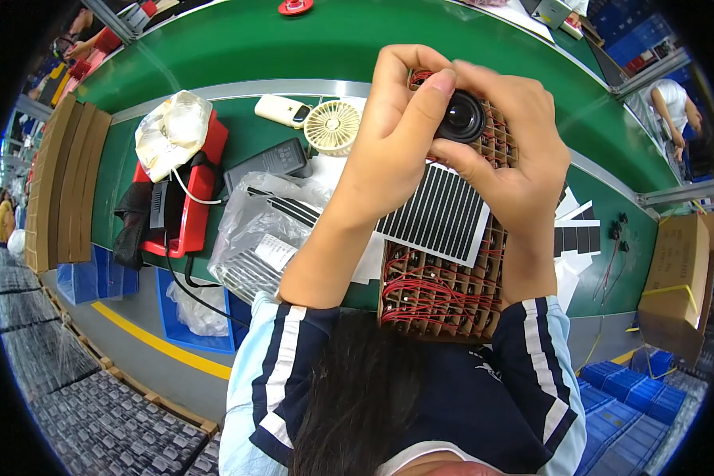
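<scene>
A small round black speaker [462,117] is held up between my two hands over a divided cardboard box. My right hand [520,131] grips it from the right, with the thumb under its lower edge and the fingers around the back. My left hand [401,131] closes on it from the left, its thumb at the upper left rim. The fingertips behind the speaker are hidden. Below, the divided cardboard box [444,321] holds several parts with red wires in its cells. Across the box lies a white sheet with black strips [436,214].
Left on the green table are a clear plastic bag [242,230], a black power adapter [266,164], a cream hand fan [333,127] and a red bin [206,182]. Loose wired parts [617,234] lie at the right. A cardboard carton [670,270] stands beyond the table's right end.
</scene>
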### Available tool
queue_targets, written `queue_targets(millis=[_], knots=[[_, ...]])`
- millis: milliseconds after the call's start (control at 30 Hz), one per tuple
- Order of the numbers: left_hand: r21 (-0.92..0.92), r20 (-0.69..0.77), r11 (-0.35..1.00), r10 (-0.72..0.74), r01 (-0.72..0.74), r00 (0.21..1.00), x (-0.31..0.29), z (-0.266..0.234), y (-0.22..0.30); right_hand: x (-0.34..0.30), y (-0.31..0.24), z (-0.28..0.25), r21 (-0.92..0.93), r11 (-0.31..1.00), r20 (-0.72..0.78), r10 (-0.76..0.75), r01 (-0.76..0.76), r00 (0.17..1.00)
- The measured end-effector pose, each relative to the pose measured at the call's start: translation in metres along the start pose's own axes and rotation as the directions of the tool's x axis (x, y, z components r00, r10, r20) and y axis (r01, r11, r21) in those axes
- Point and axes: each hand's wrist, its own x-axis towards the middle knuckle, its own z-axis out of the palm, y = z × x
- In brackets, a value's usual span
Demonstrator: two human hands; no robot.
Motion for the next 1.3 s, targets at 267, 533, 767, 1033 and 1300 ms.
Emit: queue_targets(millis=[267,533,767,1033,1300], knots=[[-0.06,0.003,0.998,-0.032,0.032,0.999,0.0,0.003,0.01,-0.001,0.003,0.003,0.008,0.998,-0.033,-0.069,0.069,0.997],[0.136,-0.003,0.989,0.059,-0.058,0.998,-0.001,-0.001,0.006,-0.007,0.003,0.008,0.186,0.982,0.025,0.027,-0.032,0.999],[0.093,0.003,0.995,0.032,-0.032,0.999,0.002,-0.001,0.007,-0.006,0.008,0.006,0.219,0.972,0.085,0.067,-0.084,0.994],[0.219,0.041,0.971,0.09,-0.097,0.995,0.003,-0.001,0.007,-0.005,0.004,0.007,0.268,0.958,0.073,0.083,-0.1,0.994],[0.14,0.162,0.975,0.148,-0.171,0.976,0.0,0.0,0.008,-0.007,-0.001,0.008,0.391,0.914,0.039,0.1,-0.108,0.994]])
